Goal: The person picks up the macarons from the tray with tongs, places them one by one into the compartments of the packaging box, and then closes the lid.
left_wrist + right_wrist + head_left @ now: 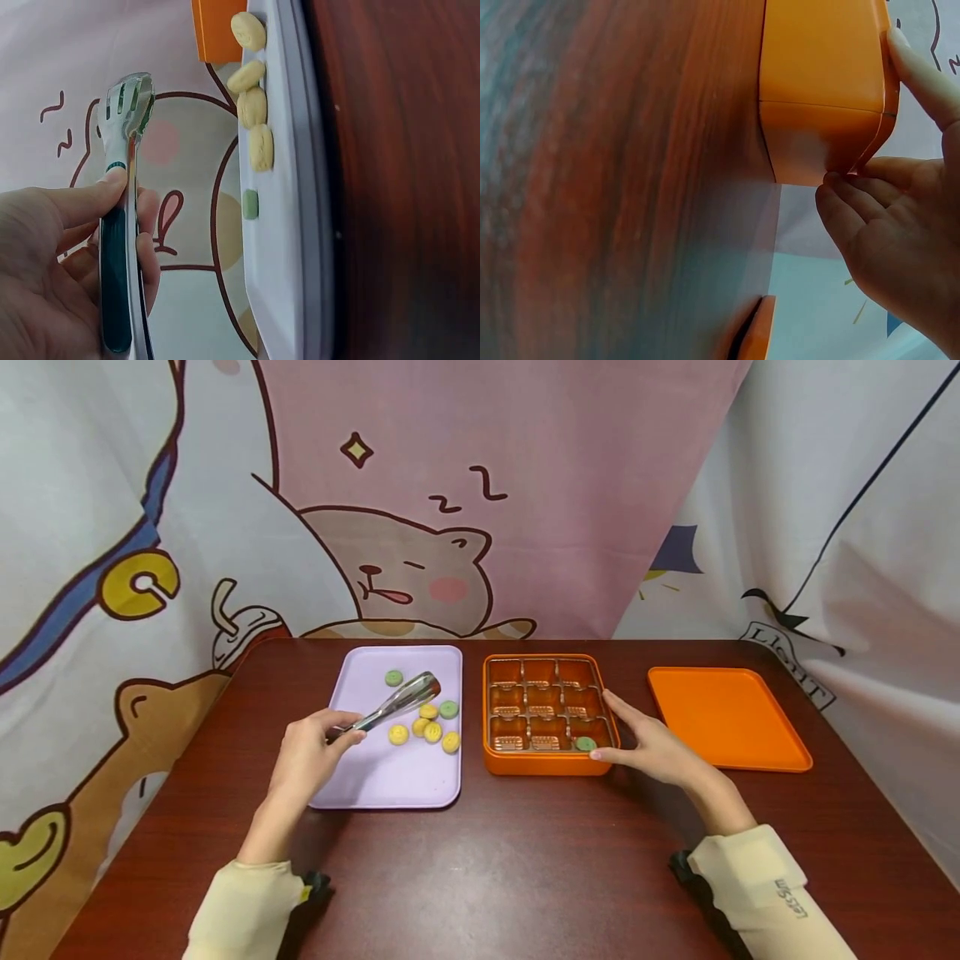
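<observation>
Apparently light, stiff tongs (390, 703), left of centre; left grip (306, 753) pinches them well back, tip contents unclear. Right grip (656, 747), fingers spread, touches box (547, 766), right of centre. Yellow pieces (398, 735), centre-left: probably light, crumbly; nip sides gently.

A curtained tabletop nook: cartoon-print cloth (570, 485) behind a wood-grain table (480, 868).
</observation>
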Demonstrator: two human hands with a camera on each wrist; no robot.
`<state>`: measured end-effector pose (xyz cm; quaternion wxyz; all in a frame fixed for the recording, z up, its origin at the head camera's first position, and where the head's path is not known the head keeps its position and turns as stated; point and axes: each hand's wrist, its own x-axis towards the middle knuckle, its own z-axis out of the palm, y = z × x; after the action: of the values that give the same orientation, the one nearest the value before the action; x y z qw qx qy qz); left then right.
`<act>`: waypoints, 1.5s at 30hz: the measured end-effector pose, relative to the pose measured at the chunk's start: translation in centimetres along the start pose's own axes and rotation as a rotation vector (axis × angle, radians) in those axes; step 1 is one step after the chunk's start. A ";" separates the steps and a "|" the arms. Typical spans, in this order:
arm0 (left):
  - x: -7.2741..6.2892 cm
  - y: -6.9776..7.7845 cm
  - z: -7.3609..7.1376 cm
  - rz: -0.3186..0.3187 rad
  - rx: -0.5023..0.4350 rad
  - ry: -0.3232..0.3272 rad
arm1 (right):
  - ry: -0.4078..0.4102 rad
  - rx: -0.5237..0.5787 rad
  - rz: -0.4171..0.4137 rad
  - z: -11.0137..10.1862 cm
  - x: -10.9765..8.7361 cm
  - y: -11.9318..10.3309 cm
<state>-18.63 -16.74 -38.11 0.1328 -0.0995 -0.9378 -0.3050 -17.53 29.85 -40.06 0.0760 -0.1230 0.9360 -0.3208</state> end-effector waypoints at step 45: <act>4.2 8.3 5.5 0.168 -0.167 -0.085 | -0.002 -0.002 0.004 0.0 0.0 0.0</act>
<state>-21.37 -6.41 -36.51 0.1093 -0.2015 -0.9022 -0.3654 -17.51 29.82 -40.03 0.0774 -0.1217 0.9366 -0.3194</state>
